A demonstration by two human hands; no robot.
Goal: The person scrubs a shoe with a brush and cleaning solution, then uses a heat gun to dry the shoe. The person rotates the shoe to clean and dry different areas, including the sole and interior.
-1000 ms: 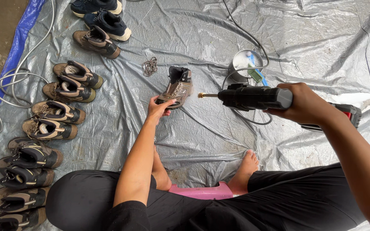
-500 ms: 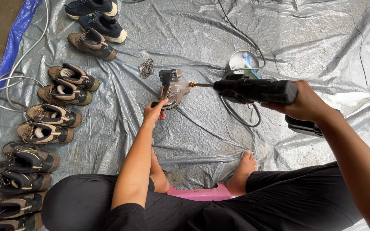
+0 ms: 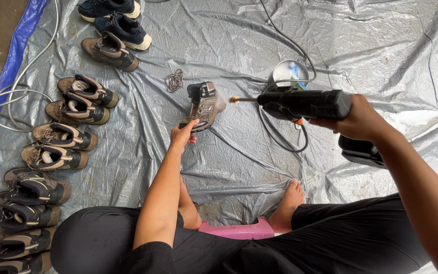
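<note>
Boots [image 3: 57,157] in rows left of held boot [image 3: 205,105], hose [image 3: 280,132] beside.

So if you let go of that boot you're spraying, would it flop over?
Probably. The boot is tilted, propped by the left hand, so it would likely tip onto the grey tarp. Its ankle part looks stiff enough to keep its shape. The spray gun in the right hand is misting it, so it may feel wet and slippery.

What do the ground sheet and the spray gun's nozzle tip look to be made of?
Ground sheet: grey plastic tarpaulin, probably woven; creased, with a wet sheen and a blue edge.
Nozzle tip of the spray gun: yellowish metal, possibly brass; the gun body looks like matte black plastic.
</note>
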